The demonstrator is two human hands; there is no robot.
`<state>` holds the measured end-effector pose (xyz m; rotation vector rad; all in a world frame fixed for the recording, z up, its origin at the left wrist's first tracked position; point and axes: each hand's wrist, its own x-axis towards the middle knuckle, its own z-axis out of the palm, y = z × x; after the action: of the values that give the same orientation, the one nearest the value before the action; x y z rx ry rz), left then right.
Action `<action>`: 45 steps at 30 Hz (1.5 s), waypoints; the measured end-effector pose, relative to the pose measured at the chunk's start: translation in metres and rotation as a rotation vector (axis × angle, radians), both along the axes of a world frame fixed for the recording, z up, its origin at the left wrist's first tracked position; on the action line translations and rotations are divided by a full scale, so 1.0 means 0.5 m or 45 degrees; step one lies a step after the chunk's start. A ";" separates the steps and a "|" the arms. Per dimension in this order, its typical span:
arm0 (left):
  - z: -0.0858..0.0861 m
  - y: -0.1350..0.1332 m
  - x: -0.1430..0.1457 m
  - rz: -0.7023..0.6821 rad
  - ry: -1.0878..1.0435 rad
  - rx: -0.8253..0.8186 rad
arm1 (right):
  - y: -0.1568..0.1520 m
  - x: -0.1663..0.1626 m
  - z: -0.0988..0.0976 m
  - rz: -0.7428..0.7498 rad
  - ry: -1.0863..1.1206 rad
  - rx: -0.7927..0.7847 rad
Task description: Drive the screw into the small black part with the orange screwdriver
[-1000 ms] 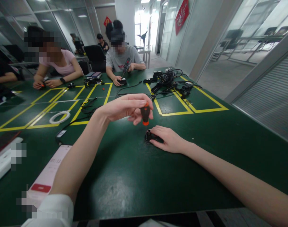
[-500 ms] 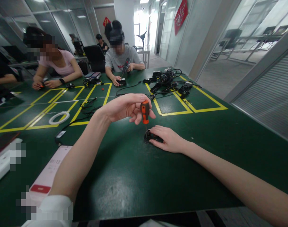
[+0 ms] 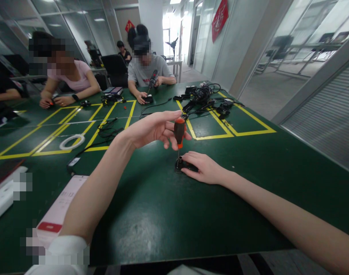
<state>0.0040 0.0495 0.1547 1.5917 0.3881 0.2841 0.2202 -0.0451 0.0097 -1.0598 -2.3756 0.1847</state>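
Screwdriver (image 3: 179, 131): tip too small to make out.
Black part (image 3: 178, 165): right end covered by the right grip (image 3: 202, 168).
Left grip (image 3: 157, 129): some fingers partly hidden behind the screwdriver handle.
Phone (image 3: 64, 200): partly behind the left forearm (image 3: 105, 187), lower end pixelated.
White strip (image 3: 2, 204): cut off by the left edge.
Cable heap (image 3: 201, 95): single cords too tangled to trace.
Co-worker in pink (image 3: 78, 78): head pixelated.

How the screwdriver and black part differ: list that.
The screwdriver has orange ends on its dark handle; the black part shows no orange. The screwdriver stands nearly upright, while the black part lies on the green table. The left hand holds the screwdriver; the right hand holds the black part. Both show dark surfaces.
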 end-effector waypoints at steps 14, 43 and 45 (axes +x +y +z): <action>0.007 -0.017 0.004 0.074 0.084 0.248 | 0.000 0.001 0.000 0.021 0.013 0.006; 0.021 -0.039 0.008 0.164 -0.076 0.337 | 0.002 0.004 -0.008 -0.004 0.022 0.028; 0.019 -0.042 0.011 0.154 -0.104 0.407 | 0.002 0.004 -0.008 0.000 0.023 0.033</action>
<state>0.0096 0.0284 0.1642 1.8650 0.3904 0.5228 0.2220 -0.0441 0.0056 -1.0416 -2.3553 0.1622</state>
